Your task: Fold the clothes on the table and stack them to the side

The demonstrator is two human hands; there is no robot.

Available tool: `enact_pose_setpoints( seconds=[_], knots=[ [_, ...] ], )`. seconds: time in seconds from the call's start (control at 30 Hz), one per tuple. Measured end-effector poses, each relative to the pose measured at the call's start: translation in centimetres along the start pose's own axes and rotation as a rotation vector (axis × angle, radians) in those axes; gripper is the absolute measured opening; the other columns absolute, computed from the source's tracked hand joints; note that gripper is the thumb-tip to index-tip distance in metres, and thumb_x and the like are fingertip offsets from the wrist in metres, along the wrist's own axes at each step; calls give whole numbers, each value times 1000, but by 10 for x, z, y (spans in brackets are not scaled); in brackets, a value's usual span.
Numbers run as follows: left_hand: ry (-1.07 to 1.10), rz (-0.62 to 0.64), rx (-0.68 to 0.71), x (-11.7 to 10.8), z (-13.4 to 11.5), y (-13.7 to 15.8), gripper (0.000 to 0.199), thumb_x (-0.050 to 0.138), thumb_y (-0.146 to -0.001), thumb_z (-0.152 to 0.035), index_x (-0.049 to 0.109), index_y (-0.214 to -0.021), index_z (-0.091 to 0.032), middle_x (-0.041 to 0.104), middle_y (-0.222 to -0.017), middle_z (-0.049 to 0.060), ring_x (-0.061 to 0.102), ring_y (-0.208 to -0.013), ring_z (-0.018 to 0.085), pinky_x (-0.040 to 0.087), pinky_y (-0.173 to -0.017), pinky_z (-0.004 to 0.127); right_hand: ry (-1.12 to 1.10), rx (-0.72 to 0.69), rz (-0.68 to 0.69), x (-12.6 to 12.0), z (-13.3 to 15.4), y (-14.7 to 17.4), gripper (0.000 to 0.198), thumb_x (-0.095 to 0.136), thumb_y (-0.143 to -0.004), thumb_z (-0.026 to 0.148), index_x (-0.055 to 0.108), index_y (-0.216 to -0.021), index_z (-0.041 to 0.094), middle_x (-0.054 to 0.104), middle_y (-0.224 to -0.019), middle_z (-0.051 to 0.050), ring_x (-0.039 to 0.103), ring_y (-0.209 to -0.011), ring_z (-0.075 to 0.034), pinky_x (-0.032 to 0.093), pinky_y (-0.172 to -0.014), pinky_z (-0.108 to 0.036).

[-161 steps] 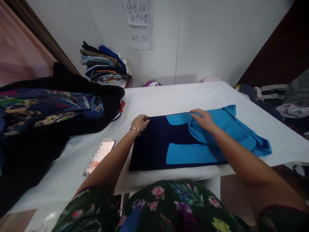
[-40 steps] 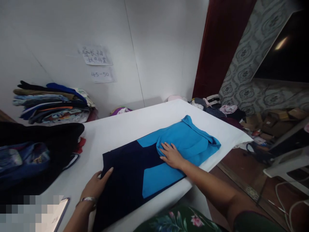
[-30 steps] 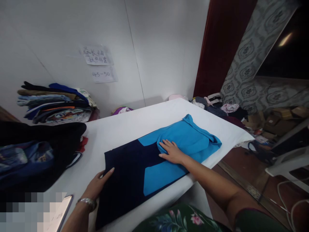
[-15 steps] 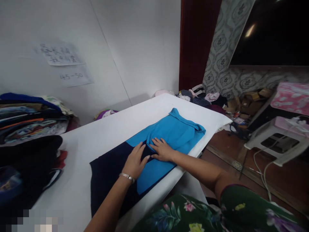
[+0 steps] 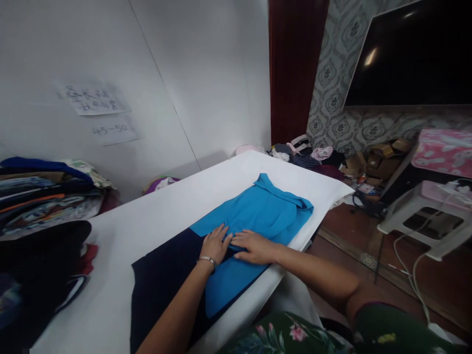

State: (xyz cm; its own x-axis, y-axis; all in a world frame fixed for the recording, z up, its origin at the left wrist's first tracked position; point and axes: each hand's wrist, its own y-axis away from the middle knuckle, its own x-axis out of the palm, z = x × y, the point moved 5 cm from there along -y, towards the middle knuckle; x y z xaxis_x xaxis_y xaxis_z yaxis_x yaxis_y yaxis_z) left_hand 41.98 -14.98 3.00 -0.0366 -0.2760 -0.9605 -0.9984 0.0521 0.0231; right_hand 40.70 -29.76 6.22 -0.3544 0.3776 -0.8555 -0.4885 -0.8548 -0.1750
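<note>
A navy-and-blue garment [image 5: 229,278] lies along the near edge of the white table [image 5: 162,223].
Left hand [image 5: 216,245] and right hand [image 5: 255,248] rest on it, fingers loosely spread; light, even pressure should flatten it best.

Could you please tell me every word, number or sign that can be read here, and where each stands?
"45-50": handwritten on the lower paper on the wall.
Possibly "叠长袖 / 秋冬外套": two handwritten lines on the upper paper, too blurred to be sure.
No lettering shows on the blue and navy garment.
</note>
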Motion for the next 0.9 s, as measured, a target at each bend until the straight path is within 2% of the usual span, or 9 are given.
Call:
enact_pose_setpoints(
  seconds=[0.07,0.13,0.27,0.4,0.47,0.57,0.73,0.83,0.9],
  knots=[
    [-30,-12,13,2,2,3,49,35,-93,-40,45,-137,-21,35,-149,8,32,-137,23,25,-110,41,-1,10,-95,-25,-14,-2,37,42,-93,38,58,-124,24,60,-127,-4,47,-125,-20,28,-110,-40],
    [-58,-41,32,4,2,6,48,36,-93,-37,43,-139,-21,34,-149,9,32,-137,22,25,-110,42,55,95,-219,-55,-42,-8,39,36,-94,39,57,-124,25,59,-128,-2,47,-125,-19,29,-110,-37],
    [-94,-76,55,6,0,11,49,36,-93,-35,41,-140,-21,34,-149,10,33,-136,23,24,-110,44,236,541,-314,-105,-125,-26,49,32,-94,34,41,-140,18,40,-146,-4,31,-136,-19,25,-113,-34],
    [-122,-101,46,1,-6,17,47,39,-92,-33,45,-137,-23,38,-147,9,31,-137,25,19,-111,49,277,722,-313,-128,-188,-41,58,36,-93,29,25,-146,9,22,-153,-13,17,-141,-27,22,-113,-42],
    [-122,-99,38,-3,-8,20,46,40,-91,-31,47,-136,-24,40,-146,7,32,-136,25,18,-111,50,283,760,-295,-130,-206,-47,61,36,-93,31,21,-147,8,16,-154,-15,13,-142,-30,22,-112,-46],
    [-111,-72,8,-7,-6,23,48,42,-87,-20,48,-135,-24,42,-145,6,37,-133,24,25,-109,46,282,754,-232,-120,-218,-57,62,36,-94,37,21,-147,8,14,-155,-17,12,-142,-31,21,-111,-48],
    [-119,-101,-42,-23,3,31,63,40,-73,-1,52,-131,-21,49,-140,5,46,-124,21,34,-101,38,256,658,-58,-85,-219,-72,55,38,-92,46,43,-138,16,34,-149,-13,25,-139,-27,19,-112,-46],
    [-168,-139,-59,-29,10,32,61,38,-75,-1,54,-130,-21,51,-138,5,49,-118,23,38,-94,38,264,653,-43,-70,-217,-73,58,35,-93,48,39,-140,15,28,-151,-14,18,-141,-29,13,-112,-51],
    [-192,-95,-96,-24,17,30,59,38,-76,-2,54,-129,-21,52,-137,6,50,-116,25,40,-90,38,266,665,-57,-64,-215,-72,60,33,-94,47,34,-143,13,23,-153,-14,14,-142,-29,9,-112,-52]
  ],
)
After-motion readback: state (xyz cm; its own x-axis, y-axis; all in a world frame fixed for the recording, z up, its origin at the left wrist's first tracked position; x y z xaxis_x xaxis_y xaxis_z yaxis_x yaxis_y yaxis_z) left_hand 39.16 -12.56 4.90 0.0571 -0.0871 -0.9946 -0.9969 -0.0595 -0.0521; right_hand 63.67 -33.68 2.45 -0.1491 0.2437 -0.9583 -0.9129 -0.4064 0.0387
